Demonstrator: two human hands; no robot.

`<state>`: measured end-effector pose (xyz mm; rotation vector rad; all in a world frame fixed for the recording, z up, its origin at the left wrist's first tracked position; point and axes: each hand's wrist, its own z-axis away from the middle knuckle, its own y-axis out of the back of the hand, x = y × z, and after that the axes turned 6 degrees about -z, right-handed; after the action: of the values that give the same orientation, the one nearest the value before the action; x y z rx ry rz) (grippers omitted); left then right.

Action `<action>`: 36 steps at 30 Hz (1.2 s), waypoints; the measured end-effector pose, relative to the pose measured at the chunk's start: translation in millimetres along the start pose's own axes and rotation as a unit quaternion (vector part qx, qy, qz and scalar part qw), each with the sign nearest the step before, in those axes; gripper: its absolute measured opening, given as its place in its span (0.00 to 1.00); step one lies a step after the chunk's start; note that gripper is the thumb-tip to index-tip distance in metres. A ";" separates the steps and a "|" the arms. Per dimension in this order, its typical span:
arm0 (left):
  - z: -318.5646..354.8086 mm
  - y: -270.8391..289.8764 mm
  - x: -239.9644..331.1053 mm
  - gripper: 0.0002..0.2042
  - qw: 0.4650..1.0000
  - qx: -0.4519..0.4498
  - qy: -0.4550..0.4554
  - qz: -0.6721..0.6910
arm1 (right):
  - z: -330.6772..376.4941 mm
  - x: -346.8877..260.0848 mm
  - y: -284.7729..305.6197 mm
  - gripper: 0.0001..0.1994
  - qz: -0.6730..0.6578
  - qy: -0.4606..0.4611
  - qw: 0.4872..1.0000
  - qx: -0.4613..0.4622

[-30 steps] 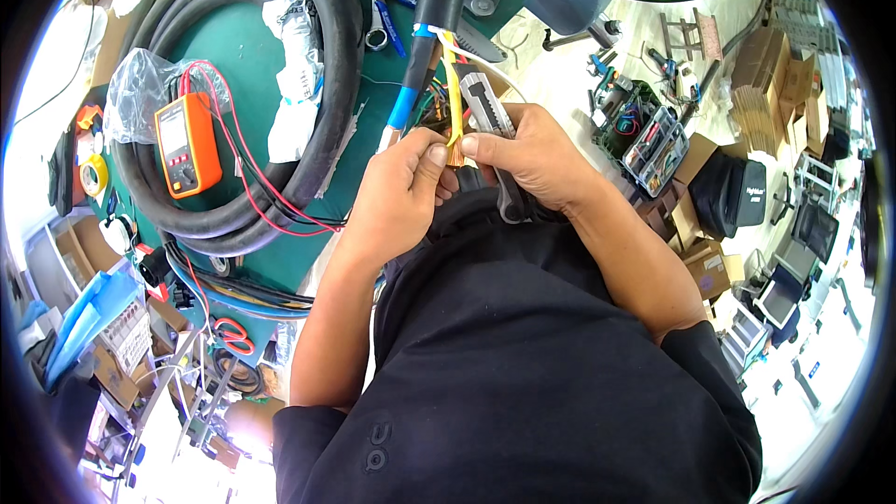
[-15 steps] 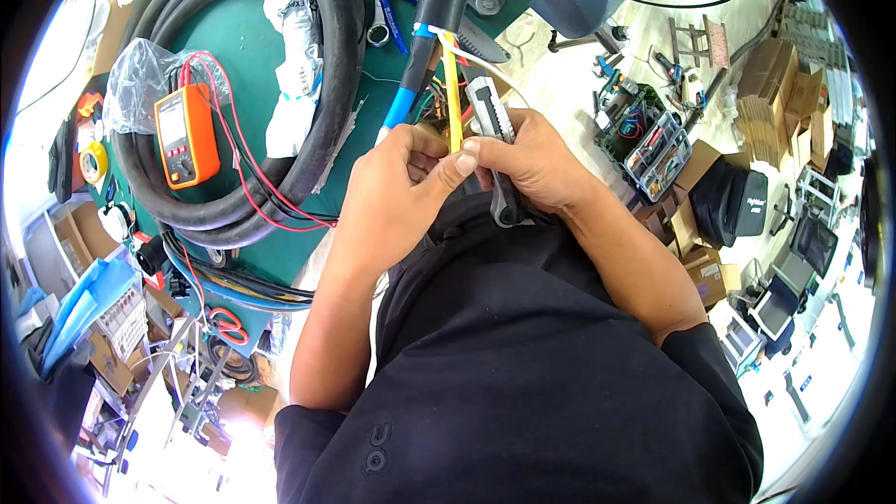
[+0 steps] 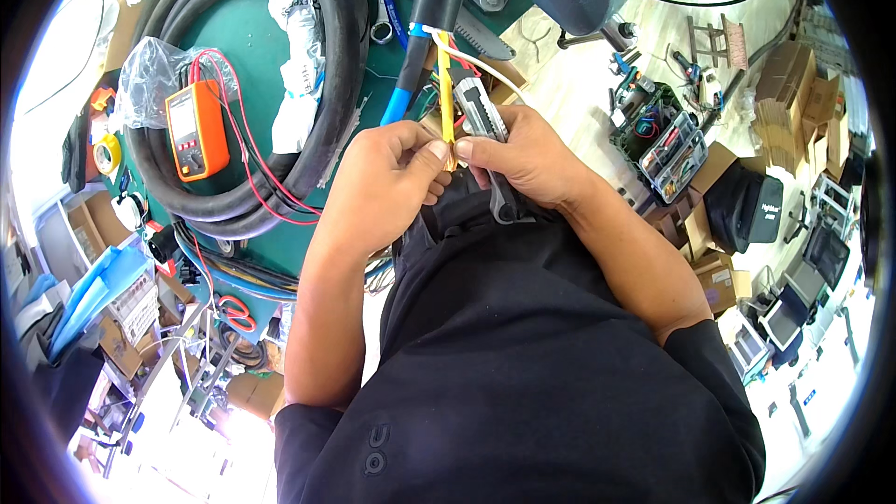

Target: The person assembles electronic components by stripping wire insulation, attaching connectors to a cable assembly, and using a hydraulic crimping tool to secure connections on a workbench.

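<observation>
A thick black cable (image 3: 437,0) comes down from the top, its cores fanning out below a blue tape band. One is a yellow wire (image 3: 446,93), whose lower end shows copper-coloured strands. My left hand (image 3: 373,189) pinches that end between thumb and fingers. In my right hand (image 3: 537,163) is a grey utility knife (image 3: 480,112), lying along the palm with its dark tail sticking out below. The right thumb tip meets the yellow wire beside the left thumb. A black core with a blue end (image 3: 398,106) and a white wire (image 3: 481,63) hang nearby.
On the green table (image 3: 238,47) lie a coiled black cable (image 3: 345,28), an orange multimeter (image 3: 198,131) with red and black leads, a wrench (image 3: 382,30) and a saw blade (image 3: 481,39). An open toolbox (image 3: 672,157) and cardboard boxes (image 3: 784,89) stand at the right.
My left hand has shifted slightly left and down, so the yellow wire's end with copper strands now shows between the thumbs. My right hand still grips the knife. The view has shifted slightly.
</observation>
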<state>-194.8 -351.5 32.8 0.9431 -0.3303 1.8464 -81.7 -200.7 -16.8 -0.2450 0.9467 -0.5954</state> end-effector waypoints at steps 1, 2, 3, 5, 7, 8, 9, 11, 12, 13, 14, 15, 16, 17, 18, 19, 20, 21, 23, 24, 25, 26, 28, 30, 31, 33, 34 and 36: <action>0.0 -0.7 -2.2 0.11 1.000 0.001 0.000 0.010 | -0.1 0.2 -0.3 0.11 0.001 0.001 1.000 0.002; -0.3 -1.3 -6.4 0.11 1.000 0.002 0.001 0.021 | 0.1 0.2 -1.1 0.11 0.002 0.002 1.000 0.004; -0.5 -2.2 -10.2 0.12 0.999 0.003 -0.001 0.032 | 0.6 -0.6 -1.6 0.11 0.005 0.003 1.000 0.007; -0.7 -3.2 -18.4 0.12 0.998 0.003 -0.010 0.057 | 1.1 -1.4 -2.5 0.13 0.015 0.002 1.000 0.005; 0.0 -4.0 -23.5 0.13 0.996 0.001 -0.018 0.092 | 3.8 -5.4 -3.3 0.14 0.063 0.014 0.998 0.006; 0.6 -3.7 -25.4 0.13 0.994 -0.002 -0.021 0.111 | 6.8 -8.0 -4.1 0.15 0.103 0.027 0.994 0.008; 0.8 -4.6 -27.6 0.13 0.991 -0.004 -0.024 0.135 | 9.7 -10.2 -3.2 0.16 0.146 0.038 0.989 0.007; -1.0 -4.6 -29.1 0.14 0.988 -0.012 -0.019 0.152 | 19.7 -18.1 2.0 0.17 0.318 0.089 0.944 0.017; -0.5 -5.1 -30.8 0.15 0.986 -0.014 -0.017 0.166 | 28.3 -29.2 1.0 0.16 0.382 0.092 0.919 0.019; -0.4 -6.0 -32.0 0.15 0.985 -0.013 -0.020 0.172 | 36.6 -41.2 -1.5 0.15 0.445 0.095 0.890 0.022; 0.0 -6.3 -32.7 0.15 0.984 -0.012 -0.022 0.178 | 43.1 -53.2 -6.3 0.14 0.504 0.071 0.861 0.015; 0.0 -7.4 -34.0 0.15 0.983 -0.013 -0.025 0.183 | 47.6 -56.3 -8.1 0.14 0.521 0.079 0.850 0.014; -0.2 -9.3 -34.2 0.15 0.982 -0.006 -0.026 0.185 | 51.0 -58.8 -9.9 0.14 0.538 0.086 0.839 0.012; 0.0 -11.0 -34.3 0.15 0.981 -0.003 -0.024 0.193 | 52.7 -62.2 -12.6 0.15 0.554 0.094 0.827 0.008; 0.6 -12.7 -35.1 0.14 0.979 -0.001 -0.021 0.205 | 52.8 -68.3 -17.6 0.14 0.580 0.076 0.811 -0.003; 0.5 -14.4 -36.7 0.14 0.977 0.002 -0.018 0.215 | 52.8 -69.8 -19.8 0.14 0.599 0.078 0.797 -0.008; 0.0 -16.0 -38.5 0.14 0.975 0.004 -0.021 0.222 | 53.0 -71.8 -21.4 0.13 0.617 0.081 0.782 -0.014; -0.3 -17.3 -40.0 0.14 0.973 0.004 -0.022 0.228 | 53.7 -74.1 -23.4 0.13 0.635 0.081 0.768 -0.019; -0.2 -20.2 -42.6 0.14 0.970 0.008 -0.026 0.243 | 53.5 -77.4 -25.5 0.13 0.667 0.075 0.740 -0.033; 0.4 -20.6 -42.8 0.13 0.968 0.011 -0.029 0.249 | 53.4 -79.6 -28.0 0.13 0.678 0.068 0.731 -0.036; 0.8 -20.8 -43.0 0.13 0.966 0.013 -0.031 0.255 | 52.9 -81.3 -29.7 0.13 0.688 0.061 0.723 -0.038; 1.1 -20.7 -43.2 0.13 0.966 0.008 -0.027 0.258 | 51.9 -82.3 -30.2 0.12 0.689 0.064 0.720 -0.042; 1.2 -19.9 -43.7 0.13 0.966 -0.004 -0.021 0.257 | 49.9 -84.5 -33.5 0.12 0.707 0.065 0.703 -0.045; 0.8 -23.8 -47.4 0.13 0.961 0.009 -0.033 0.275 | 48.8 -85.3 -36.0 0.12 0.722 0.071 0.687 -0.048; 0.9 -25.6 -48.9 0.13 0.958 0.015 -0.039 0.283 | 48.5 -84.4 -36.8 0.11 0.728 0.077 0.679 -0.050; 0.8 -27.9 -50.6 0.13 0.954 0.016 -0.038 0.296 | 47.6 -85.6 -38.5 0.11 0.747 0.084 0.657 -0.058; 0.6 -28.9 -51.4 0.13 0.953 0.016 -0.037 0.301 | 47.1 -87.6 -40.2 0.10 0.758 0.084 0.644 -0.063; 0.1 -31.2 -52.4 0.13 0.949 0.014 -0.043 0.311 | 46.7 -91.9 -46.3 0.09 0.783 0.082 0.612 -0.070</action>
<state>-157.3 -371.2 -10.9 1.0120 -0.7209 2.3846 -101.1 -188.1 93.8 0.5460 1.0150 1.1348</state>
